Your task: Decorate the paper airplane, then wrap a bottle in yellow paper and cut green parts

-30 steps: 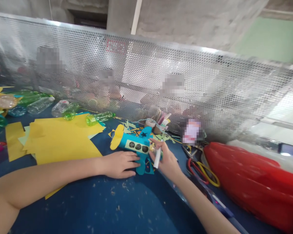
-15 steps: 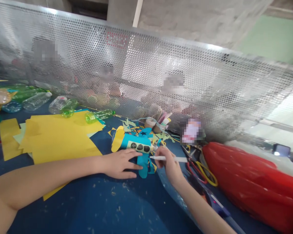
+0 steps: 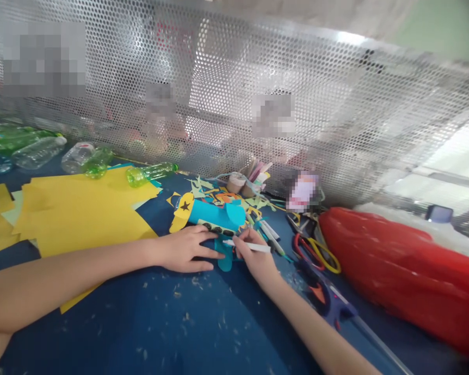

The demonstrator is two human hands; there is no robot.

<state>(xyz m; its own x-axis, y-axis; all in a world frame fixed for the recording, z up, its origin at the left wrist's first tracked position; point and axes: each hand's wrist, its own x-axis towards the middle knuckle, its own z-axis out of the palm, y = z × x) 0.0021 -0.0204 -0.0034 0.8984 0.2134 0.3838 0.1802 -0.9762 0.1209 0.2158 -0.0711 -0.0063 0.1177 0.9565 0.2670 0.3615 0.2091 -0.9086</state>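
A toy airplane (image 3: 207,213), built from a bottle wrapped in blue paper, lies on the blue table. It has a yellow tail with a black star and a pale strip of dark round windows. My left hand (image 3: 185,249) is spread flat beside it, fingertips over the near blue wing (image 3: 224,256) and the strip's edge. In my right hand (image 3: 254,255) a white marker (image 3: 260,247) is pinched, its tip pointing left at the wing near the body. Whether the tip touches the paper cannot be made out.
Yellow paper sheets (image 3: 82,208) lie left, with plastic bottles (image 3: 39,152) behind. Paper scraps (image 3: 203,187) and a cup of sticks (image 3: 250,185) stand beyond the airplane. Scissors (image 3: 322,254), a glue gun (image 3: 338,302) and a red plastic bag (image 3: 391,271) are right. A perforated metal screen (image 3: 226,78) rises behind.
The airplane has rolled toward me, so its windows face lower and the star on the tail shows. My right hand with the marker has moved left, over the wing. The camera view has shifted.
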